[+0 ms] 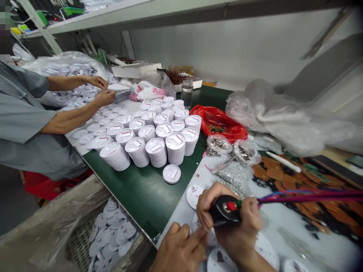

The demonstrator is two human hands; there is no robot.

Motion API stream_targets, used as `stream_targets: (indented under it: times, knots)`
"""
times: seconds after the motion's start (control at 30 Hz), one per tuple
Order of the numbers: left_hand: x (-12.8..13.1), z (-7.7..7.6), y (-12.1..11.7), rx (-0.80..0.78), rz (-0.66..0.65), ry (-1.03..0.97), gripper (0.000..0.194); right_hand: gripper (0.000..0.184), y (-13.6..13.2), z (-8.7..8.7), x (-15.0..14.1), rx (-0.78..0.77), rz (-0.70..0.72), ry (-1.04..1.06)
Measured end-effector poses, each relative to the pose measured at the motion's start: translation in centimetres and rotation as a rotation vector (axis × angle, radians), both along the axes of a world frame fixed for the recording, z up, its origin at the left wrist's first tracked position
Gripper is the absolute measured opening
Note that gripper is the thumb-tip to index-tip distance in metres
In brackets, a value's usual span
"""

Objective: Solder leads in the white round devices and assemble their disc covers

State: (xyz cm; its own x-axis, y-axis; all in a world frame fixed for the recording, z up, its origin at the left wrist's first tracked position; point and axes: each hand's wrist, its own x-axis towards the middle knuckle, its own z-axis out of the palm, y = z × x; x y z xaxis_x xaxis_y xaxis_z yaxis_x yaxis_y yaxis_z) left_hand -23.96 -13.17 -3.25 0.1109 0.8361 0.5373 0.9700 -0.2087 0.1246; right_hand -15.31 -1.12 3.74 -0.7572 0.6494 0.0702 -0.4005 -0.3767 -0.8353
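My right hand (229, 215) is wrapped round a black power tool (225, 210) with a red button, its red and blue cables (306, 196) trailing off to the right. My left hand (178, 247) lies just below it, fingers pinched at a white round disc (210, 236) under the tool's tip. More white discs (193, 194) lie flat around both hands on the pale mat.
Stacks of white discs (154, 136) cover the green table (141, 189), one loose disc (171, 173) in front. Bags of small metal parts (235, 151), a red bag (218, 122) and clear plastic (283, 113) lie behind. A co-worker's hands (100, 90) work at left. A bin of discs (110, 234) stands below.
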Motion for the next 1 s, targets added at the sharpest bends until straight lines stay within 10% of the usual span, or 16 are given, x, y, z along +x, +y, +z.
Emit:
stream_targets:
  times: [0.4, 0.77, 1.0]
  knots:
    - [0.6, -1.8, 0.3, 0.202, 0.018, -0.132, 0.048, 0.066, -1.8, -1.3, -0.9, 0.142, -0.05, -0.076]
    - [0.1, 0.2, 0.2, 0.125, 0.017, -0.003, 0.018, 0.069, 0.1, 1.1, 0.4, 0.011, 0.059, -0.012]
    - [0.1, -0.3, 0.0, 0.094, 0.014, 0.034, 0.022, 0.068, 1.3, 2.0, 0.9, 0.102, -0.235, -0.068]
